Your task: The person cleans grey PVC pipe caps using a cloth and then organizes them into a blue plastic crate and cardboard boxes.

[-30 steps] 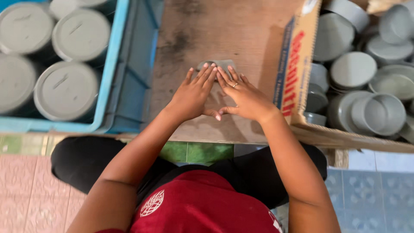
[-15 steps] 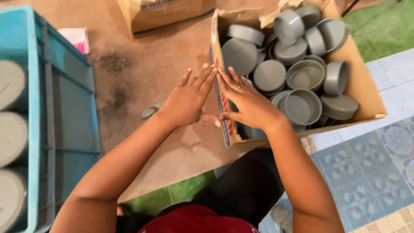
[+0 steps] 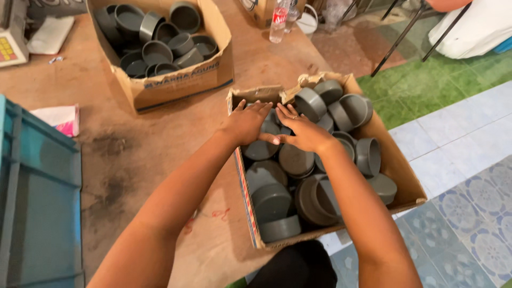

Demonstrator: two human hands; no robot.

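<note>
The grey caps lie heaped in an open cardboard box at the centre right of the frame, some mouth up and some flat side up. Both hands are over the far end of that heap. The left hand lies palm down, fingers spread flat, its fingertips near the box's far wall; the right hand, with a ring on one finger, lies just beside it, thumbs nearly meeting. Neither grip is closed on anything: the fingers are stretched out wide and rest on or just above the caps (contact itself is hard to judge from above).

Half a second ago the same flat, thumb-to-thumb pose hung over the box's near edge, and a second ago it pressed on the bare wooden counter over a small grey piece; now the hands have moved into the box. The view has swung too: the blue crate, earlier full of lidded grey tubs, shows only its bare side at the lower left, and a second cardboard box of caps has come into view at the upper left, with a plastic bottle at the top.
</note>
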